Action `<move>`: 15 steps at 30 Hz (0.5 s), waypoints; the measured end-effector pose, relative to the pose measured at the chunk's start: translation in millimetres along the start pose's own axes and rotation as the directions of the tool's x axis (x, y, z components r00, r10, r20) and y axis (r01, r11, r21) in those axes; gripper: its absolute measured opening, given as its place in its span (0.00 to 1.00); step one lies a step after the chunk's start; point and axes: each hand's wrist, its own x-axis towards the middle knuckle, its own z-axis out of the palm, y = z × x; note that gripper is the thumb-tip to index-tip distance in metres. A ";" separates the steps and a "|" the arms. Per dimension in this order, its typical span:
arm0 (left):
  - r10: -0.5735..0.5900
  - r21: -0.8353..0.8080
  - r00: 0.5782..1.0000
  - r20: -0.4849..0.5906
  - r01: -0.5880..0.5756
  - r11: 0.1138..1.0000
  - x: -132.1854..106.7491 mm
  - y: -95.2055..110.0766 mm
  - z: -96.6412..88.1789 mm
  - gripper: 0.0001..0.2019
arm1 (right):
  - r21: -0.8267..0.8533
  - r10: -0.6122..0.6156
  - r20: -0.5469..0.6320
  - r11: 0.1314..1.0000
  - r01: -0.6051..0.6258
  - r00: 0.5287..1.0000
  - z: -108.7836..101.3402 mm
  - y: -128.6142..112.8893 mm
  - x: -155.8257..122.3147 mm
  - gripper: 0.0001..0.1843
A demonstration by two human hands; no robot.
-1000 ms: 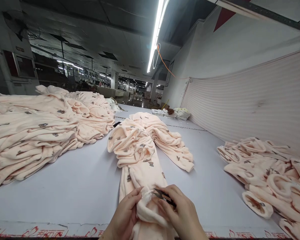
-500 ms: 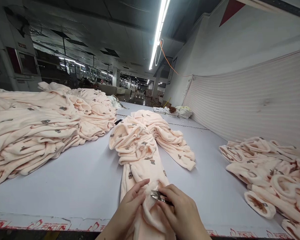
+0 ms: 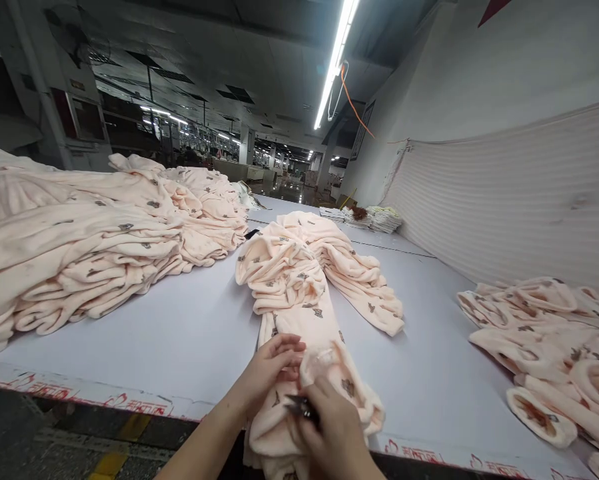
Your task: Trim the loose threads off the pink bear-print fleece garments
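A peach fleece garment [image 3: 299,287] with small brown prints lies bunched on the white table [image 3: 189,333], its near end hanging over the front edge. My left hand [image 3: 272,363] rests on that near end, fingers curled and pinching the fabric. My right hand [image 3: 332,430] is closed round small dark thread snips [image 3: 299,405], whose tips point left at the fabric just below my left hand.
A large heap of the same peach garments [image 3: 79,247] fills the table's left side. More rolled peach pieces [image 3: 544,340] lie at the right. A striped cloth wall [image 3: 519,200] runs along the right. Folded stacks [image 3: 369,217] sit at the far end.
The view has shifted right and back, so the table's front edge and floor now show. Both hands have moved toward the edge with the garment's end; the snips sit lower.
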 end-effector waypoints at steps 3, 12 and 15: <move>0.167 0.283 0.970 -0.176 -0.112 0.952 -28.4 -14.6 -11.1 0.09 | 0.268 0.071 -0.017 0.961 -0.064 0.997 -9.6 11.2 11.4 0.12; 0.565 0.623 0.822 -0.074 -0.404 0.670 -47.0 -51.8 -4.1 0.08 | 0.117 0.071 0.018 0.990 -0.073 0.997 -33.9 7.2 9.3 0.17; 0.623 0.550 0.781 -0.035 -0.505 0.665 -43.3 -49.4 -4.4 0.08 | 0.140 0.087 0.130 0.985 -0.105 0.988 -51.2 -0.1 8.8 0.12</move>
